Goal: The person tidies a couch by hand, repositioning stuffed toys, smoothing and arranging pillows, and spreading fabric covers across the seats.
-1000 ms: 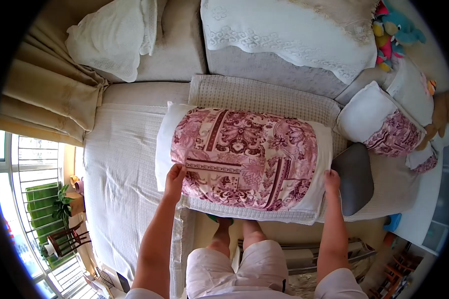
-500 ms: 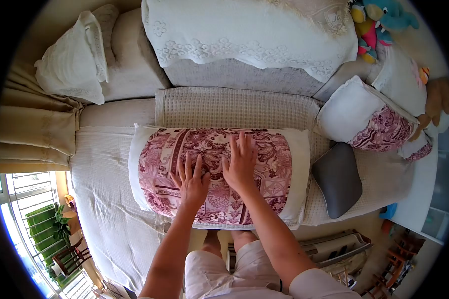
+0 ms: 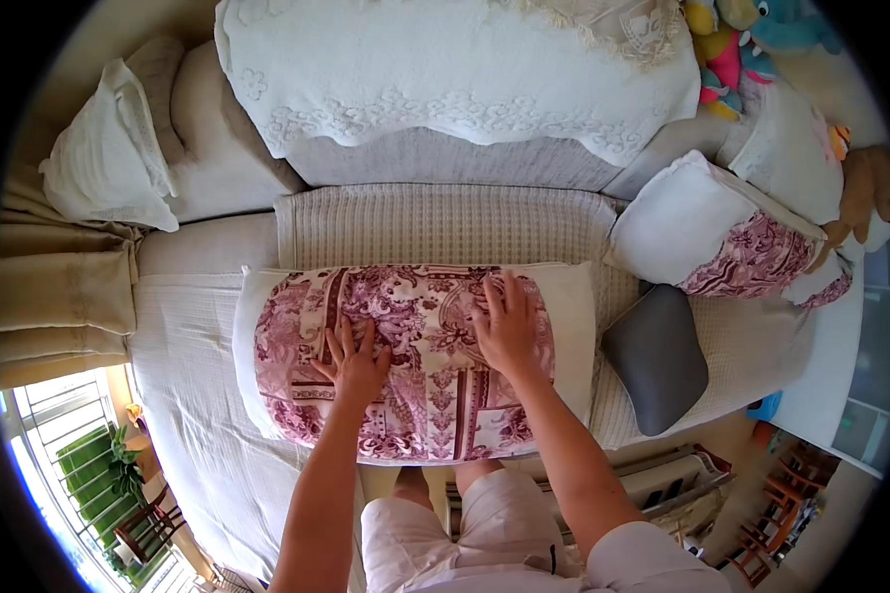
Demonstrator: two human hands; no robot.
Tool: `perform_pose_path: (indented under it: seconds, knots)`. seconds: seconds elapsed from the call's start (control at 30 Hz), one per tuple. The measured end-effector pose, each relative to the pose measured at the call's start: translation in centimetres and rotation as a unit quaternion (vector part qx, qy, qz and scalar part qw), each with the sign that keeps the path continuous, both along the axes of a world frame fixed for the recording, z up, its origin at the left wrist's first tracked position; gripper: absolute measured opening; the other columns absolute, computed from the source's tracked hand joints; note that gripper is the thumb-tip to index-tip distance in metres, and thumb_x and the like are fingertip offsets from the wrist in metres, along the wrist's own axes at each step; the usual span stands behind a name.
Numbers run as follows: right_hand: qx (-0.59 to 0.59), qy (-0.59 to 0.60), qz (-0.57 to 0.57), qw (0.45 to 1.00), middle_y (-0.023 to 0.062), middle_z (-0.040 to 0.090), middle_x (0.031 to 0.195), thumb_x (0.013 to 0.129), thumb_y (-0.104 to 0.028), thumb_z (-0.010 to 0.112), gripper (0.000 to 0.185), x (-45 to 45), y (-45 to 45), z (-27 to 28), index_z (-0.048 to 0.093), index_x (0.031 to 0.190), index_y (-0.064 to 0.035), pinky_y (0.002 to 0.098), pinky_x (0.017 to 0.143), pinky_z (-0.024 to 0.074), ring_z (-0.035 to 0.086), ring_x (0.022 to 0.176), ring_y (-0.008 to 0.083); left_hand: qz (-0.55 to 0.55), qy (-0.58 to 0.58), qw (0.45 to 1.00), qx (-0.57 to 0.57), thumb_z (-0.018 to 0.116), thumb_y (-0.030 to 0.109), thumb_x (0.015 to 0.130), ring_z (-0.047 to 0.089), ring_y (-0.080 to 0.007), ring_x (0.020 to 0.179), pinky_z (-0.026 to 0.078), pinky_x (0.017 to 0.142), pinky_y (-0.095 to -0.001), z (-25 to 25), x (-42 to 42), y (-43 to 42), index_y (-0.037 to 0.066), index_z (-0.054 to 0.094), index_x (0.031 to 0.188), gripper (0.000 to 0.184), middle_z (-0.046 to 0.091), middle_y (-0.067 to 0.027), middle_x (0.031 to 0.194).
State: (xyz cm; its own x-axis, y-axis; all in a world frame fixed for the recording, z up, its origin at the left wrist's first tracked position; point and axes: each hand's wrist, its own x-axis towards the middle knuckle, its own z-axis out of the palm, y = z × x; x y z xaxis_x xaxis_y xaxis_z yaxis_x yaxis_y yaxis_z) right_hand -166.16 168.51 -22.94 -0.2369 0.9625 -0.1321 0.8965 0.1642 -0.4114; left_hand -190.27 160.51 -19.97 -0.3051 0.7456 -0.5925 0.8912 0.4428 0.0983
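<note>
A large white pillow with a pink and maroon pattern (image 3: 415,395) lies flat on the sofa seat in front of me. My left hand (image 3: 354,368) rests palm down on its left half, fingers spread. On the right half lies my right hand (image 3: 507,331), also flat with its fingers apart. Neither hand grips anything. Both palms touch the printed fabric, which is slightly wrinkled around the left one.
A grey cushion (image 3: 656,361) sits right of the pillow, near a patterned white pillow (image 3: 712,232). Plush toys (image 3: 727,54) are at the upper right. A white lace cover (image 3: 445,74) drapes the backrest. Beige curtains (image 3: 59,296) hang at left.
My hands have let go of the pillow's lower edge and side and moved onto its top, where they have since spread farther apart. The view has shifted, so the pillow appears farther left.
</note>
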Motion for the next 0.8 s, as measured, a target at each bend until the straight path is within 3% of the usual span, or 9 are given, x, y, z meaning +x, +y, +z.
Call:
perform_pose_path:
  seconds: [0.1,0.2,0.27,0.37,0.4,0.47,0.63,0.7,0.8]
  knots:
    - [0.008,-0.071,-0.057,0.996,0.0148,0.015,0.154,0.095,-0.044,0.040,0.055,3.8,-1.0,3.7,0.032,0.145,-0.0215,0.0589,0.110,0.0085,0.014,0.142,0.0345,0.012,-0.051,0.996,0.070,0.047,0.048,0.092,0.003,-0.0416,0.142,0.000,0.103,-0.0705,2.1,-0.3,-1.4,0.025,0.032,0.146,0.060,0.013,-0.0141,0.155]
    - [-0.078,-0.129,-0.111,0.982,0.0114,0.004,0.156,0.096,-0.047,0.036,0.059,8.4,-4.1,3.7,0.021,0.149,-0.0261,0.0638,0.108,0.0033,0.002,0.143,0.0352,0.017,-0.050,0.988,0.144,0.049,0.049,0.091,0.002,-0.0422,0.142,0.000,0.103,-0.0711,3.3,-0.1,-5.8,0.023,0.029,0.147,0.065,0.010,-0.0177,0.154]
    - [-0.188,-0.125,-0.113,0.968,0.0107,0.000,0.157,0.096,-0.050,0.036,0.062,10.4,-6.2,0.6,0.016,0.150,-0.0271,0.0649,0.107,0.0034,0.000,0.143,0.0358,0.034,-0.009,0.994,0.108,0.052,0.052,0.088,0.001,-0.0432,0.141,0.000,0.101,-0.0727,2.9,0.9,-8.9,0.025,0.026,0.148,0.070,0.007,-0.0201,0.154]
    - [-0.133,-0.134,-0.110,0.976,0.0098,-0.002,0.157,0.096,-0.050,0.036,0.062,10.3,-7.0,-4.0,0.014,0.150,-0.0282,0.0660,0.106,0.0048,-0.001,0.143,0.0355,0.000,0.019,0.999,0.049,0.062,0.050,0.081,-0.002,-0.0442,0.141,-0.001,0.100,-0.0740,0.7,1.8,-11.4,0.025,0.026,0.148,0.080,0.003,-0.0176,0.155]
    - [-0.138,-0.126,-0.099,0.977,0.0098,-0.002,0.157,0.096,-0.050,0.036,0.062,10.0,-6.7,-4.2,0.014,0.150,-0.0282,0.0660,0.106,0.0048,-0.001,0.143,0.0355,0.016,0.008,0.999,0.040,0.057,0.057,0.082,-0.001,-0.0446,0.141,0.000,0.098,-0.0769,-0.2,1.8,-11.0,0.030,0.024,0.148,0.078,0.003,-0.0152,0.156]
    - [-0.152,-0.147,-0.123,0.970,0.0097,-0.002,0.157,0.096,-0.049,0.036,0.062,9.5,-5.9,-3.6,0.014,0.150,-0.0282,0.0655,0.106,0.0068,-0.001,0.143,0.0357,0.032,0.009,0.998,0.045,0.057,0.057,0.082,-0.002,-0.0442,0.141,0.000,0.098,-0.0769,-1.3,2.2,-9.4,0.029,0.024,0.148,0.079,0.004,-0.0153,0.156]
    - [-0.172,-0.119,-0.110,0.972,0.0134,0.007,0.156,0.095,-0.046,0.041,0.062,10.8,-5.5,-2.1,0.019,0.149,-0.0264,0.0617,0.107,0.0164,0.008,0.142,0.0388,0.044,0.005,0.995,0.084,0.056,0.056,0.084,-0.004,-0.0444,0.141,-0.001,0.100,-0.0748,-2.0,2.3,-8.4,0.030,0.027,0.147,0.075,0.003,-0.0145,0.156]
    - [-0.099,-0.024,-0.097,0.990,0.0172,0.014,0.154,0.096,-0.041,0.044,0.060,11.5,-5.9,-2.5,0.023,0.148,-0.0219,0.0551,0.108,0.0218,0.016,0.140,0.0409,0.045,-0.017,0.993,0.111,0.057,0.055,0.084,-0.003,-0.0444,0.141,-0.001,0.100,-0.0740,-1.6,1.9,-9.2,0.030,0.028,0.147,0.073,0.003,-0.0145,0.156]
    - [-0.048,-0.022,-0.090,0.995,0.0194,0.020,0.152,0.097,-0.035,0.045,0.057,9.5,-7.3,-1.1,0.026,0.147,-0.0164,0.0496,0.109,0.0239,0.019,0.138,0.0419,0.038,-0.046,0.985,0.159,0.056,0.052,0.086,0.001,-0.0435,0.141,0.002,0.105,-0.0682,-0.2,1.0,-10.8,0.029,0.027,0.147,0.072,0.006,-0.0183,0.155]
